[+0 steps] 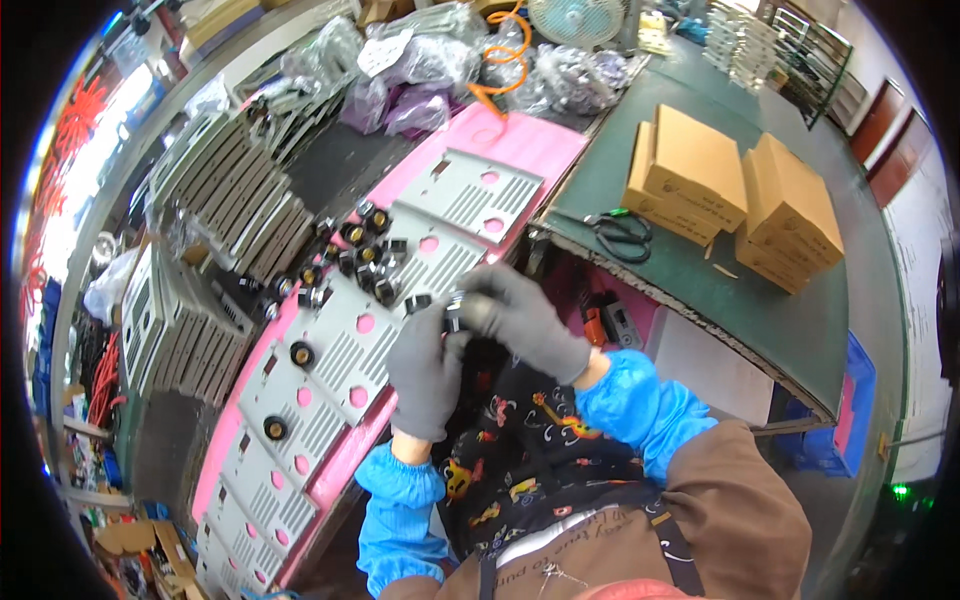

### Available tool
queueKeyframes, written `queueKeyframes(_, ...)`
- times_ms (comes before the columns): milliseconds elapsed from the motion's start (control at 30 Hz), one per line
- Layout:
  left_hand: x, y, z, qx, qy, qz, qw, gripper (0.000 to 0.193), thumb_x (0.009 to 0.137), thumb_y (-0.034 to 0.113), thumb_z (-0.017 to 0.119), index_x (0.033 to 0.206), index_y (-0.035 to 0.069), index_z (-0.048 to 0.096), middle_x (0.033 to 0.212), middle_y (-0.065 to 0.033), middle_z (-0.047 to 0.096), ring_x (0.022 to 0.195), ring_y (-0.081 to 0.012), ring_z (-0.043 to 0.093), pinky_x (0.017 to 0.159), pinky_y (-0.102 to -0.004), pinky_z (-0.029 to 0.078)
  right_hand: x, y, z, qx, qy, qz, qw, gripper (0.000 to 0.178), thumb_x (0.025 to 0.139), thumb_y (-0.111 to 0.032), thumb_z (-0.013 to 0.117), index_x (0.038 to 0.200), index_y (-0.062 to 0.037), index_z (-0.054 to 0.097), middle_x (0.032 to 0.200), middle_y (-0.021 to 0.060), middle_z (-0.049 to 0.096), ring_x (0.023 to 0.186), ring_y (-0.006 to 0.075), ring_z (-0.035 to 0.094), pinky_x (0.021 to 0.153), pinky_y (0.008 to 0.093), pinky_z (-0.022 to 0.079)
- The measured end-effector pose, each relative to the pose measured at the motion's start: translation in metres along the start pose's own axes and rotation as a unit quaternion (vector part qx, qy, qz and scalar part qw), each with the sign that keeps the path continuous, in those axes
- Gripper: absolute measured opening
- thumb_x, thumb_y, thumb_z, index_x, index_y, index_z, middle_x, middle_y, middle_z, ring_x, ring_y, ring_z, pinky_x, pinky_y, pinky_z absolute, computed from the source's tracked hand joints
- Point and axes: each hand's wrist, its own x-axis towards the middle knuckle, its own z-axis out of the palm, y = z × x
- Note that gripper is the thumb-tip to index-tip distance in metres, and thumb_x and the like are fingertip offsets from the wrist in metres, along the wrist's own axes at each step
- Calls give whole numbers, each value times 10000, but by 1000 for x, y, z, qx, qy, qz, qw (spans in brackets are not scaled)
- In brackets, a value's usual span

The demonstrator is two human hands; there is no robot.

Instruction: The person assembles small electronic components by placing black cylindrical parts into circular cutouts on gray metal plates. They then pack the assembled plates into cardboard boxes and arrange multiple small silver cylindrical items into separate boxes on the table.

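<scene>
Both my hands wear grey gloves and meet in front of my apron, fingers closed around a small black round part. My left hand grips it from the left, and my right hand holds it from above and the right. Most of the part is hidden by the gloves. Just beyond lies a heap of black round parts with brass-coloured centres. Similar single parts rest on grey slotted metal panels, one black ring-shaped part and another nearer piece. The panels overlap in a row on pink sheeting.
Stacks of grey panels stand at the left. On the green table at the right are cardboard boxes and black-handled scissors or pliers. Plastic-wrapped items, an orange coiled hose and a fan are at the back.
</scene>
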Motion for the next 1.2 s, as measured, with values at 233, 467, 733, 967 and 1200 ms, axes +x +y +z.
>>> queueKeyframes(233, -4, 15, -9, -98, -64, -83, 990, 413, 929, 125, 582, 1331, 32, 556, 1127, -221, 646, 1037, -395, 635, 881, -418, 506, 10, -3, -3, -70, 2, 54, 996, 201, 990, -197, 561, 982, -3, 616, 749, -15, 553, 645, 66, 491, 577, 247, 408)
queueKeyframes(467, -20, 11, -9, -157, 80, -115, 977, 473, 1011, 393, 551, 1329, 46, 505, 1025, -178, 648, 913, -286, 650, 805, -367, 507, 23, 7, 45, -180, 43, -50, 981, 263, 1017, -244, 516, 1110, -25, 627, 806, 63, 644, 728, 146, 603, 649, 311, 490)
queueKeyframes(733, 5, -46, -63, -389, 137, -418, 809, 421, 1037, 529, 423, 916, 149, 559, 665, 45, 450, 529, -57, 395, 451, -223, 324, 74, 14, 84, -137, -146, -241, 950, 450, 938, -38, 537, 1387, -65, 508, 1206, 143, 625, 1081, 223, 641, 927, 339, 503)
queueKeyframes(967, 1, -47, -93, -298, 126, -420, 848, 416, 1017, 510, 489, 972, 108, 582, 708, 30, 465, 560, -72, 440, 469, -228, 382, 114, 5, 127, -277, -236, 48, 930, 305, 980, -175, 575, 1262, -64, 610, 995, 97, 685, 937, 141, 650, 824, 329, 522)
queueKeyframes(1200, -20, -80, -115, -272, 170, -434, 842, 468, 1015, 517, 499, 1042, 60, 595, 730, 9, 502, 585, -93, 482, 481, -258, 416, 132, 18, 148, -201, -269, 136, 932, 397, 979, -241, 619, 1310, -26, 576, 972, 94, 688, 867, 125, 651, 731, 282, 526)
